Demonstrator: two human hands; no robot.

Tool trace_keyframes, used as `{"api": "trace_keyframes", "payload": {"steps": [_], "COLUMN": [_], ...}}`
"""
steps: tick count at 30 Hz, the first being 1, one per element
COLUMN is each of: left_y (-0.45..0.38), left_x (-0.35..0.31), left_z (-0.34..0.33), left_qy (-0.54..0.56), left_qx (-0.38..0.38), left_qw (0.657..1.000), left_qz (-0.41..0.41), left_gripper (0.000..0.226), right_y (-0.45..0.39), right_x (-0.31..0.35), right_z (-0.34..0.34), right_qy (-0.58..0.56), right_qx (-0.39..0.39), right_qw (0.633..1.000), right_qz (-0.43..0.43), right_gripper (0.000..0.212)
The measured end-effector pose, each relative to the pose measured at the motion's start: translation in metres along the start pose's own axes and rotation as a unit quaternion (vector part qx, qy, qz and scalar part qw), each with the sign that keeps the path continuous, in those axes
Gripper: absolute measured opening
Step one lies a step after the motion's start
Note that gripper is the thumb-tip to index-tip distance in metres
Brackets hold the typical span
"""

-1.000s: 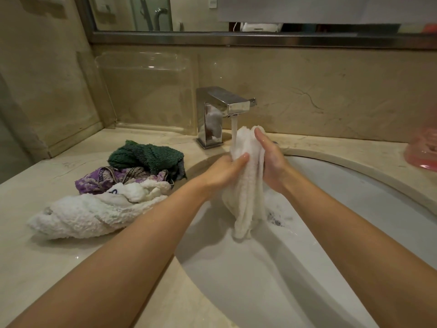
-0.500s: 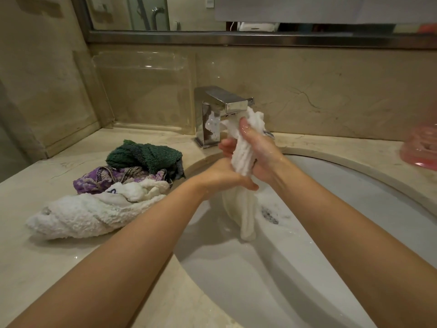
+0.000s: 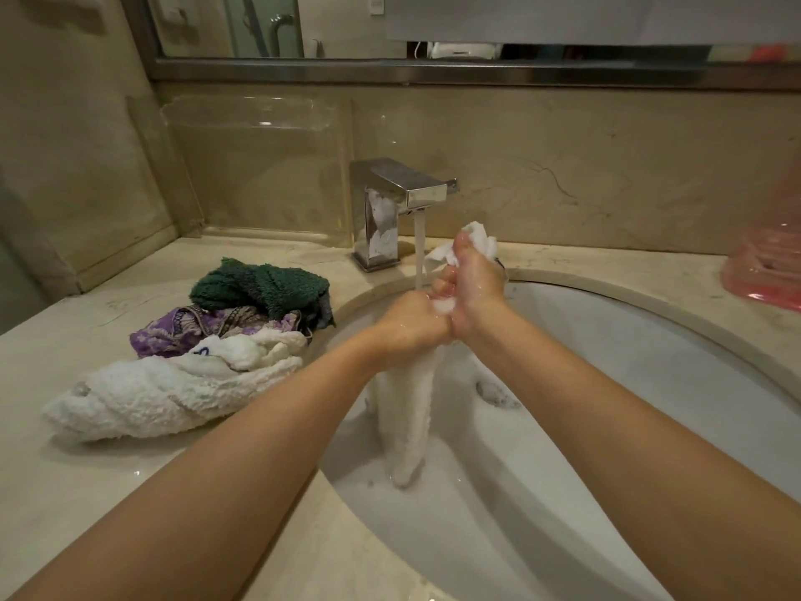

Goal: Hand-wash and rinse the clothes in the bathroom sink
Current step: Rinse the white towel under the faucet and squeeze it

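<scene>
Over the white oval sink (image 3: 650, 383), my left hand (image 3: 411, 323) and my right hand (image 3: 472, 288) both grip a wet white cloth (image 3: 411, 409). The hands are pressed together just below the chrome faucet (image 3: 396, 206), and running water falls onto them. The cloth's top end bunches above my right fist, and its long tail hangs down into the basin. On the counter to the left lies a pile: a dark green towel (image 3: 260, 284), a purple patterned garment (image 3: 182, 331) and a white fluffy towel (image 3: 151, 396).
A clear acrylic stand (image 3: 260, 167) leans against the wall behind the pile. A pink plastic container (image 3: 767, 262) sits at the far right of the marble counter (image 3: 65, 492). The drain (image 3: 494, 390) is in the basin. A mirror runs above the backsplash.
Both hands have come down from the spout and closed tightly together on the cloth. The water stream now shows, falling onto my hands, and the cloth's tail hangs straighter and narrower.
</scene>
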State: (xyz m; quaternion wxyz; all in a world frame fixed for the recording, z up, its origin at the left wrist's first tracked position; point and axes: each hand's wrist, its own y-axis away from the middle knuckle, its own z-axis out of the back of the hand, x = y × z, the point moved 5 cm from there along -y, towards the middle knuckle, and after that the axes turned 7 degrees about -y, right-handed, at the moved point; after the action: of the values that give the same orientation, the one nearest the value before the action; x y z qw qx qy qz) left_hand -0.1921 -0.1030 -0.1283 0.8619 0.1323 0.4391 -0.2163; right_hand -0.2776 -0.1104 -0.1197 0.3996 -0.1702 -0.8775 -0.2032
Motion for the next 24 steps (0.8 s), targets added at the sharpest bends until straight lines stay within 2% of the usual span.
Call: {"api": "trace_keyframes", "payload": {"steps": [7, 11, 12, 13, 14, 16, 18, 19, 21, 24], "left_y": [-0.002, -0.003, -0.003, -0.004, -0.005, -0.007, -0.007, -0.007, -0.003, -0.003], "left_x": [0.002, 0.005, 0.005, 0.006, 0.006, 0.007, 0.005, 0.005, 0.003, 0.002], "left_z": [0.007, 0.014, 0.015, 0.017, 0.018, 0.019, 0.021, 0.022, 0.023, 0.021], "left_qy": [-0.001, 0.046, 0.057, 0.064, 0.065, 0.086, 0.140, 0.181, 0.294, 0.368], "left_qx": [-0.043, -0.083, -0.097, -0.108, -0.117, -0.128, -0.133, -0.136, -0.117, -0.070], "left_qw": [0.999, 0.995, 0.993, 0.992, 0.991, 0.988, 0.981, 0.974, 0.948, 0.926], "left_qz": [0.017, 0.025, 0.025, 0.024, 0.026, 0.024, 0.014, 0.018, 0.041, 0.038], "left_gripper": [0.020, 0.020, 0.020, 0.017, 0.014, 0.016, 0.018, 0.017, 0.019, 0.039], "right_y": [0.002, 0.008, 0.008, 0.006, 0.000, -0.009, -0.011, -0.011, -0.007, 0.002], "right_x": [0.002, 0.008, 0.010, 0.013, 0.015, 0.018, 0.019, 0.017, 0.007, -0.010], "right_z": [-0.016, -0.018, -0.018, -0.017, -0.015, -0.014, -0.017, -0.016, -0.010, -0.005], "right_qy": [0.005, -0.032, 0.006, 0.091, 0.203, 0.390, 0.439, 0.434, 0.416, 0.346], "right_qx": [0.094, 0.113, 0.116, 0.115, 0.120, 0.150, 0.181, 0.189, 0.220, 0.293], "right_qw": [0.995, 0.993, 0.993, 0.989, 0.972, 0.908, 0.879, 0.880, 0.880, 0.876], "right_qz": [-0.015, -0.033, -0.039, -0.033, -0.018, 0.027, 0.047, 0.030, -0.061, -0.165], "right_gripper": [0.021, 0.021, 0.018, 0.011, 0.018, 0.040, 0.048, 0.054, 0.065, 0.066]}}
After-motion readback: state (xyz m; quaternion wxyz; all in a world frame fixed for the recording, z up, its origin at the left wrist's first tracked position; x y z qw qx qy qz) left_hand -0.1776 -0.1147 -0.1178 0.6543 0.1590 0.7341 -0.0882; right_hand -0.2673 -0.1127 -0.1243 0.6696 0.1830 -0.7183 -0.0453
